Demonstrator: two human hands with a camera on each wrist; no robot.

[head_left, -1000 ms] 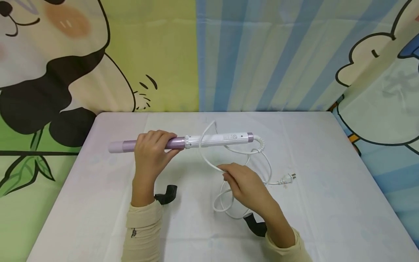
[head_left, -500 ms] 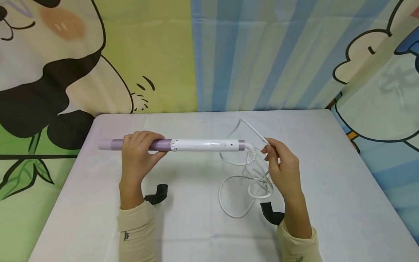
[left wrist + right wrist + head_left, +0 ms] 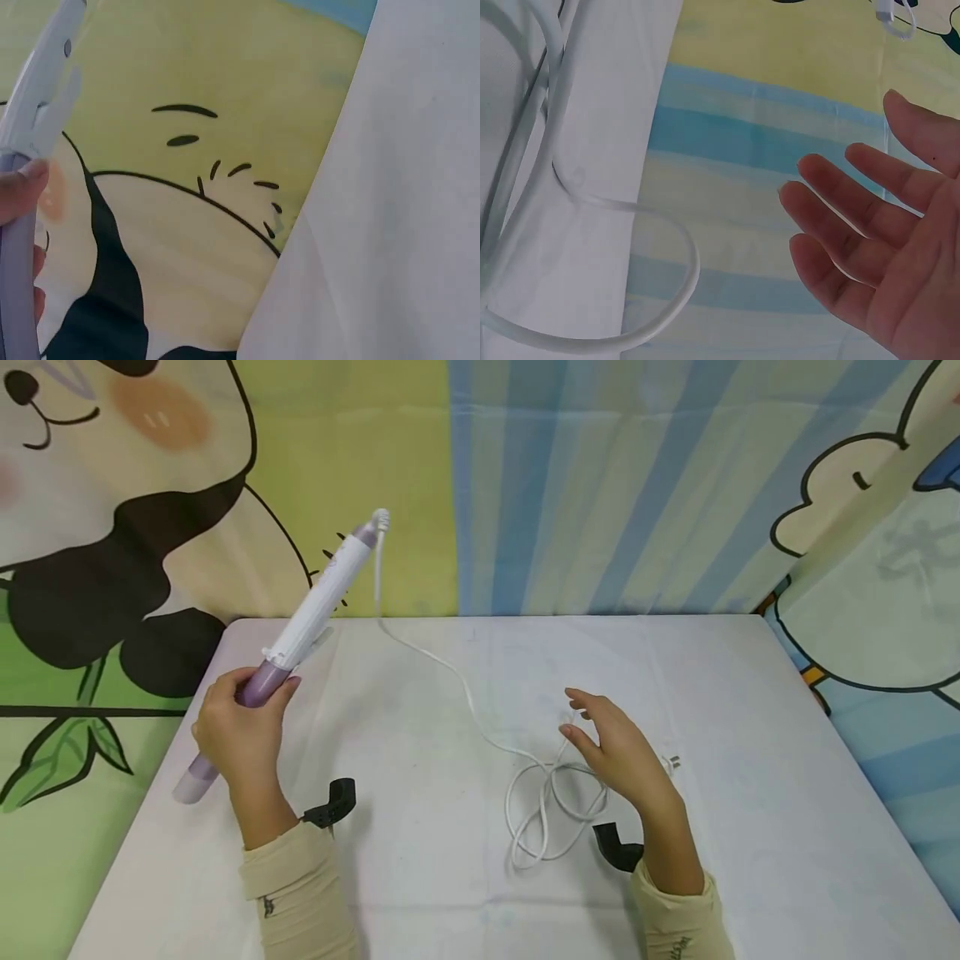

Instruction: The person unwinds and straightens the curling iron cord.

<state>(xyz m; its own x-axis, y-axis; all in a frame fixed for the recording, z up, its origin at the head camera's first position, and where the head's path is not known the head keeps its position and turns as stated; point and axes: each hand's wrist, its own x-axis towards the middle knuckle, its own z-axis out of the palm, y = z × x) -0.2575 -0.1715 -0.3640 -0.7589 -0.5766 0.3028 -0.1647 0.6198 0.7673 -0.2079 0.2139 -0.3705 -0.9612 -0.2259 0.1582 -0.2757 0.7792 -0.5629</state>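
In the head view my left hand (image 3: 238, 731) grips the purple barrel of a white-and-purple curling iron (image 3: 318, 597). The iron is tilted, its white handle up and away and its pale tip low at the table's left side. The left wrist view catches part of the iron (image 3: 34, 97) and the thumb on it. A white cord (image 3: 457, 681) runs from the handle end down to loose loops on the table. Over those loops hovers my right hand (image 3: 618, 752), fingers spread and holding nothing; the right wrist view shows the palm with cord loops (image 3: 694, 262) beside it.
The cord's plug (image 3: 670, 763) lies partly hidden behind the right hand. A white cloth covers the table (image 3: 427, 877), and a printed curtain (image 3: 600, 485) hangs along its back edge. Black wrist mounts (image 3: 332, 804) stick out from both forearms.
My left hand has moved left and swung the curling iron from level to steeply tilted, handle end up. The right hand has let go of the cord, which now trails across the table.
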